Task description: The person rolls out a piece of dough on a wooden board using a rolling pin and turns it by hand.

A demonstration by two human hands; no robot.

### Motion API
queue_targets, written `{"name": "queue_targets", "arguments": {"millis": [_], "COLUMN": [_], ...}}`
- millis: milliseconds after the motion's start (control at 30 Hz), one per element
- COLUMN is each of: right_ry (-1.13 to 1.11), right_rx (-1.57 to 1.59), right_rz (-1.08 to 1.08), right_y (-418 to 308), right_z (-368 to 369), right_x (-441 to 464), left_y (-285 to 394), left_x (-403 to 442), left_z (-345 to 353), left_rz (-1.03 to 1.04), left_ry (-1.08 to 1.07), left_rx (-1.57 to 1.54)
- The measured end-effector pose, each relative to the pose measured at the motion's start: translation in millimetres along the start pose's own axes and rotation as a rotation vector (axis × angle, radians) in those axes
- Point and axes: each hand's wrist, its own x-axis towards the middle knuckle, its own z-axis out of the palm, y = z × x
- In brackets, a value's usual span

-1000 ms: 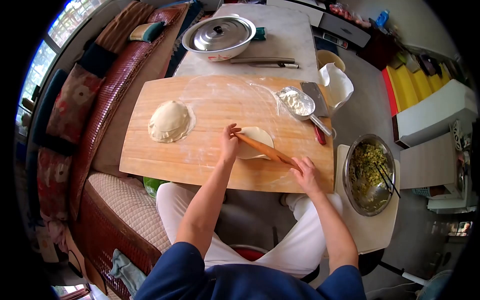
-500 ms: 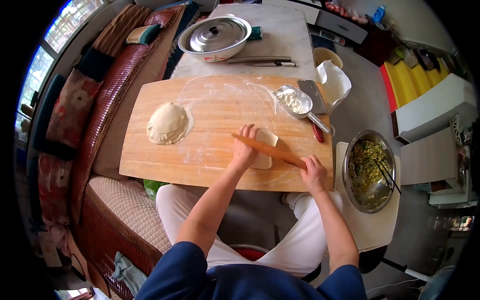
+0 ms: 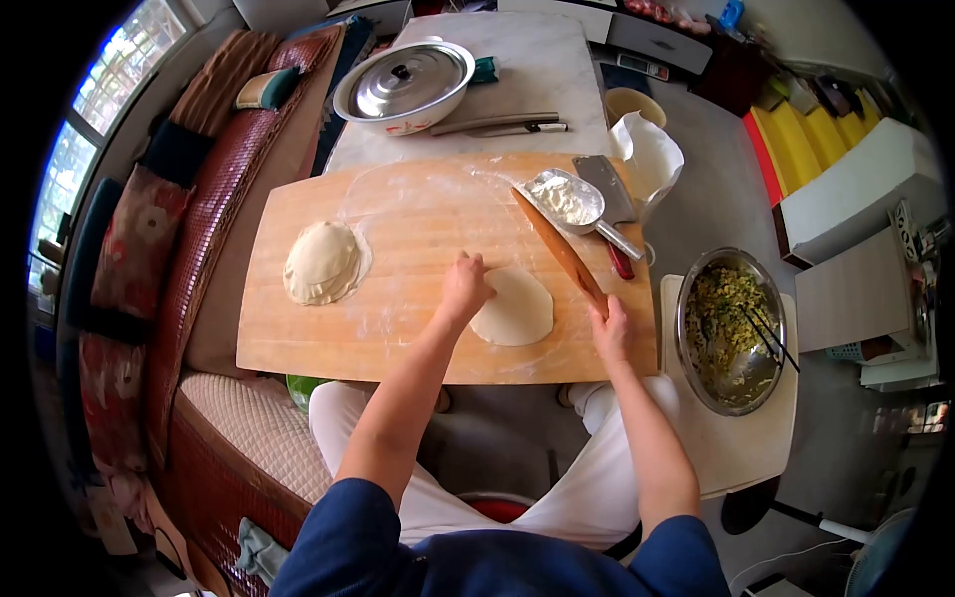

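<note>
A flat round of dough (image 3: 513, 308) lies on the floured wooden board (image 3: 418, 249). My left hand (image 3: 465, 287) is at its upper left edge, fingers closed on the rim. In my right hand (image 3: 610, 326) is the near end of a wooden rolling pin (image 3: 559, 245). The pin slants up and left, off the dough, and its far end reaches beside a metal scoop (image 3: 567, 202) of flour. To the left on the board sits a stack of rolled dough rounds (image 3: 321, 261).
A cleaver (image 3: 607, 189) lies partly under the scoop. Beyond the board are a lidded basin (image 3: 408, 90) and long knives (image 3: 502, 124) on a marble table (image 3: 507, 45). On my right stands a steel bowl (image 3: 731, 333) of chopped filling with chopsticks (image 3: 771, 343).
The rolling pin has come off the dough and swung steeper to the right, held only by my right hand. My left hand has let go of it and taken the dough's edge.
</note>
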Motion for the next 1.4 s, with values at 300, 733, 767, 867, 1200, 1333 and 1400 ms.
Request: {"name": "queue_targets", "arguments": {"millis": [300, 733, 767, 867, 1200, 1333, 1400], "right_ry": [0.111, 0.146, 0.146, 0.099, 0.145, 0.156, 0.132], "right_rx": [0.091, 0.146, 0.161, 0.166, 0.109, 0.144, 0.186], "right_rz": [0.076, 0.082, 0.080, 0.152, 0.073, 0.093, 0.125], "right_y": [-2, -9, -10, -12, -4, -4, -4], "right_z": [1, -3, -2, -2, 2, 6, 5], "right_x": [-2, -1, -2, -3, -3, -3, -2], "left_y": [-9, 36, 40, 38, 35, -17, -49], "left_x": [-6, 40, 30, -11, -11, -13, -19], "left_z": [-55, 49, 49, 41, -31, -54, -49], "left_rz": [0.065, 0.624, 0.624, 0.670, 0.260, 0.141, 0.088], "left_ry": [-0.268, 0.349, 0.352, 0.248, 0.190, 0.247, 0.331], "left_rx": [-0.908, -0.135, -0.146, -0.123, -0.720, -0.654, -0.355]}}
